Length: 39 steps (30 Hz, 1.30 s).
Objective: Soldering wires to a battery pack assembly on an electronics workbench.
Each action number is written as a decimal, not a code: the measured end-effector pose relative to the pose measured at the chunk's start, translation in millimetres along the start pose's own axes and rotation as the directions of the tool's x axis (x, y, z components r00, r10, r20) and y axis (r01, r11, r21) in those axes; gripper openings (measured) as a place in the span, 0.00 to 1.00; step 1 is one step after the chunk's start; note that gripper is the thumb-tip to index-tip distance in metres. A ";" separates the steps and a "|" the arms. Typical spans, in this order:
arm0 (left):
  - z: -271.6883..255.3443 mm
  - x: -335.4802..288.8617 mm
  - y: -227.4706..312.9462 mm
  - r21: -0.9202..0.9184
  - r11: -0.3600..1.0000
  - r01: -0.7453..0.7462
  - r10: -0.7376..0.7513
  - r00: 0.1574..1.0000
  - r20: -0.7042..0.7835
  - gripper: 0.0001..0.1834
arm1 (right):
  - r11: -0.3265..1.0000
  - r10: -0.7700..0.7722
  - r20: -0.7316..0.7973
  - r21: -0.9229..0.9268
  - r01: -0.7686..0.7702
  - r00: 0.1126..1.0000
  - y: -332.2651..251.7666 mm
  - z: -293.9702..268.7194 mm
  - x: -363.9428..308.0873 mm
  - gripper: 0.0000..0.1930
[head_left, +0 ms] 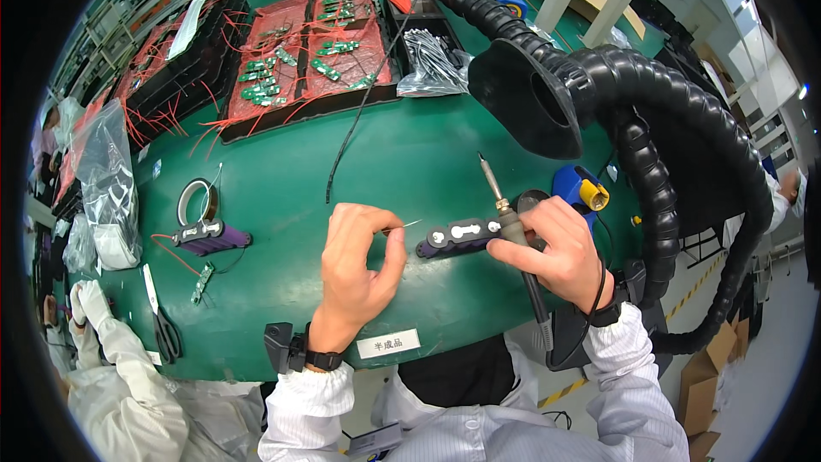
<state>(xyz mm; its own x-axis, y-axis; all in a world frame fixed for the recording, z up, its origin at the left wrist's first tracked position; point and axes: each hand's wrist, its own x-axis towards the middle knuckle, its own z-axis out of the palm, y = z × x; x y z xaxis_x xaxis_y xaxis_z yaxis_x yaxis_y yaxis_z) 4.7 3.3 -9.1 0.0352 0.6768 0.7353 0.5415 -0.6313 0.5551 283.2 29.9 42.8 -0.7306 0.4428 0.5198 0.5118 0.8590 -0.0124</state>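
My left hand [359,261] is closed in a pinch on a thin silvery wire [412,223], which looks like solder; its end sticks out to the right. In my right hand [560,252] is a soldering iron [511,227], its bare metal tip pointing up and away, touching nothing. Between my hands a purple battery pack [457,240] with white-topped cell ends lies on the green table [282,291]. The fingertips of my right hand are at the pack's right end; whether they press on it I cannot tell.
A second battery pack [205,238] with a small circuit board [203,283], a tape roll [197,203] and scissors [162,316] lie left. Trays of boards [299,111] stand at the back. A black fume hose [633,85] arches over the right. A co-worker's gloved hand [92,301] rests at the left edge.
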 end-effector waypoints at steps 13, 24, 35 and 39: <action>-1.6 -1.5 0.9 -0.032 0.999 0.044 -0.045 0.998 -0.040 0.09 | 0.910 0.190 0.005 0.374 -0.178 0.982 8.1 33.6 0.6 0.15; -2.1 0.4 2.7 -0.010 0.999 -0.053 0.053 0.999 -0.003 0.12 | 0.898 0.380 -0.171 0.304 -0.318 0.909 -48.3 50.2 -6.3 0.20; 0.3 -8.0 11.8 -0.016 0.996 -0.091 0.093 0.984 0.152 0.13 | 0.833 0.547 -0.335 0.310 -0.458 0.767 -93.3 73.2 2.3 0.22; -0.4 -8.1 13.6 0.028 0.992 -0.123 0.116 0.979 0.165 0.13 | 0.812 0.558 -0.295 0.387 -0.436 0.776 -92.6 63.4 -1.7 0.21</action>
<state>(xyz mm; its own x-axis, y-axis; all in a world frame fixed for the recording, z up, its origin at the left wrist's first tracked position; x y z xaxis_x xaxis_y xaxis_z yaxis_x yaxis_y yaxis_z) 11.5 -10.9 -7.4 0.2360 0.6518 0.7207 0.5568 -0.6985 0.4495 208.4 -34.1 -11.0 -0.1482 0.7467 0.6485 0.5592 0.6041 -0.5678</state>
